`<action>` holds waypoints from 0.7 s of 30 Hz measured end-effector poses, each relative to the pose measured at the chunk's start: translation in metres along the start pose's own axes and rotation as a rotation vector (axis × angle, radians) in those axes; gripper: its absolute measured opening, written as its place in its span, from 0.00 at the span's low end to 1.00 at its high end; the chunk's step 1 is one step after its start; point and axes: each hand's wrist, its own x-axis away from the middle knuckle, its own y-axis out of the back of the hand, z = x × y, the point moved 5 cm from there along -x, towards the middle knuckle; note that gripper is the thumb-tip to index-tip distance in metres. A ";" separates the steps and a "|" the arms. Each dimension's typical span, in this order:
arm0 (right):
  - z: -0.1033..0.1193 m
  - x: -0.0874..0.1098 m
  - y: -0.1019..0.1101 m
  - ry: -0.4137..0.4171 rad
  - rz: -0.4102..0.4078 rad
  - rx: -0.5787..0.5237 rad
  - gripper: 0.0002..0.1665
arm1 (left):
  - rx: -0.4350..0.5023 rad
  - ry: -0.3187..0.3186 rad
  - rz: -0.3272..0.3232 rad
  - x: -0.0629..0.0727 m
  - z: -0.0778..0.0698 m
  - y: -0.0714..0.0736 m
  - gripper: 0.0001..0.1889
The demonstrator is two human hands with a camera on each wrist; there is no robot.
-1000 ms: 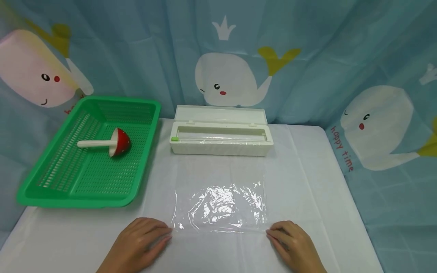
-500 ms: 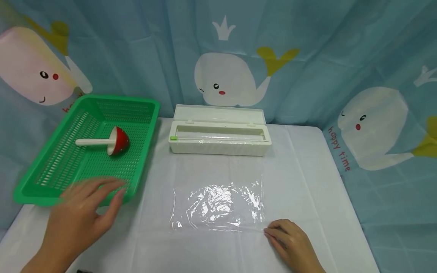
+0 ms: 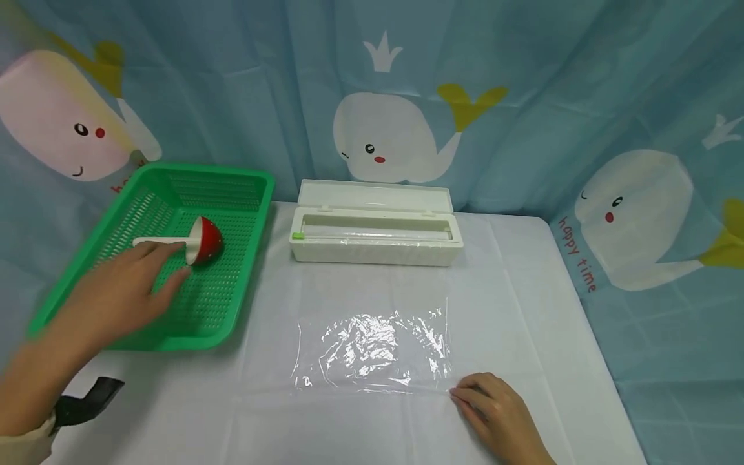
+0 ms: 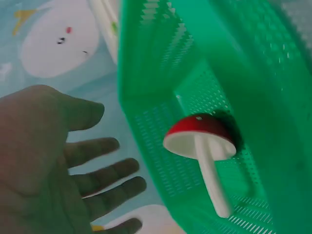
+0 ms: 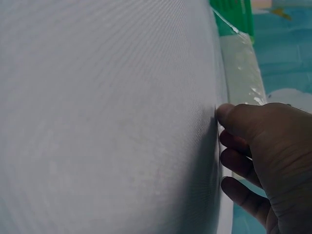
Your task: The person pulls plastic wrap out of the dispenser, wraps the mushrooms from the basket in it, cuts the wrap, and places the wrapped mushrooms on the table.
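Observation:
My left hand (image 3: pixel 124 290) reaches over the green basket (image 3: pixel 227 323), fingers spread and nothing held. Its fingertips overlap the white handle of a mushroom-shaped utensil (image 3: pixel 206 242) with a red, white-spotted cup; in the left wrist view the utensil (image 4: pixel 202 134) lies inside the basket, apart from the fingers. Thumb and forefinger of my right hand (image 3: pixel 494 413) pinch the near right corner of a clear sheet of cling film (image 3: pixel 372 349). That film stretches over the white cloth from the dispenser box (image 3: pixel 378 252), whose lid stands open.
A white cloth (image 3: pixel 325 426) covers the table. Behind it hangs a blue curtain (image 3: pixel 535 148) printed with whales. A green slider (image 3: pixel 298 236) sits at the left end of the dispenser's front edge. A black strap (image 3: pixel 87 403) is on my left wrist.
My left hand has let go of the film's near left corner and moved left and forward over the basket. My right hand stays at the film's right corner.

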 end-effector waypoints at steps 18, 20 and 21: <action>0.001 -0.002 0.002 0.007 -0.010 0.025 0.06 | 0.004 -0.038 0.094 -0.058 0.066 -0.019 0.22; 0.000 -0.003 0.002 0.005 0.000 0.016 0.03 | 0.026 -0.021 0.127 -0.060 0.075 -0.023 0.23; 0.000 -0.004 0.002 0.004 0.004 0.015 0.03 | 0.032 -0.011 0.142 -0.061 0.079 -0.025 0.24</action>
